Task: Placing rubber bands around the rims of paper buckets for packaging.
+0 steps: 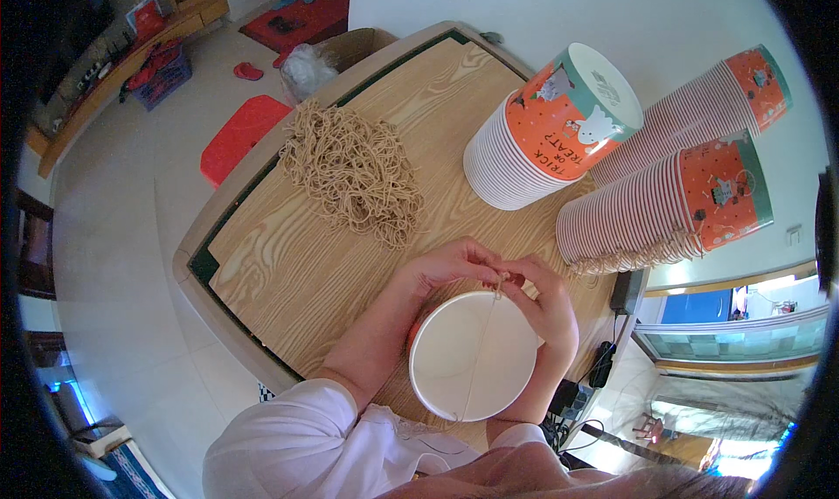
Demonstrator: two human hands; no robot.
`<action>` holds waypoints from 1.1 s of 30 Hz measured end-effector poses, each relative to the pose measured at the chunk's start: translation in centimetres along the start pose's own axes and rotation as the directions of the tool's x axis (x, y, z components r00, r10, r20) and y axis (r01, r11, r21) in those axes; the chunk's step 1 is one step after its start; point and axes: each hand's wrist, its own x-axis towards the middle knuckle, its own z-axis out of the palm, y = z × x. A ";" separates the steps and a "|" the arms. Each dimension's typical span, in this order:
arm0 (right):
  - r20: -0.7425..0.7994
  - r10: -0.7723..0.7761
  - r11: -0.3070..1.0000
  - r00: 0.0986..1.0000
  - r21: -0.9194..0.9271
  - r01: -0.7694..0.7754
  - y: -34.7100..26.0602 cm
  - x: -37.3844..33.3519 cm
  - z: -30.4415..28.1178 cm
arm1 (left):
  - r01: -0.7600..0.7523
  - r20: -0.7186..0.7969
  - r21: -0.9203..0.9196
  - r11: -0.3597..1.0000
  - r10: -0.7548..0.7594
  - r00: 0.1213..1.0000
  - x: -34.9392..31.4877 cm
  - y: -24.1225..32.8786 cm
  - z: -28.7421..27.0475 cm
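Note:
A white-lined paper bucket (pixel 441 359) stands in front of me with its opening toward me. One thin tan cord (pixel 476 368) stretches across its mouth, from the near rim to the far rim. At the far rim, my left hand (pixel 450 265) and my right hand (pixel 549 302) meet, fingertips pinched together on the end of that cord. Small details of the cord between the fingers are hidden. Beyond my left hand lies a loose, tangled heap of tan cords (pixel 354 176) on the wood-grain table (pixel 288 280).
Nested orange-and-green printed buckets stand in an upside-down stack (pixel 511 154) at the far right. Two more stacks, one behind (pixel 673 123) and one nearer (pixel 625 211), stand beside it; cords hang along the nearer one. A red stool (pixel 240 136) is beyond the table's left edge.

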 end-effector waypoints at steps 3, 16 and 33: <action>0.038 0.011 0.999 0.999 0.046 -0.013 0.2 0.0 0.1 | -0.031 0.025 0.060 0.998 0.029 0.999 0.3 -0.7 -0.3; -0.026 0.043 0.994 0.999 0.106 -0.040 0.2 -0.3 0.1 | -0.065 0.127 0.102 0.993 0.052 0.991 0.2 0.0 -0.5; -0.097 -0.056 0.995 0.994 -0.089 0.047 -1.2 -1.0 -0.4 | -0.015 0.083 0.038 0.999 0.012 0.996 0.0 -0.3 -0.7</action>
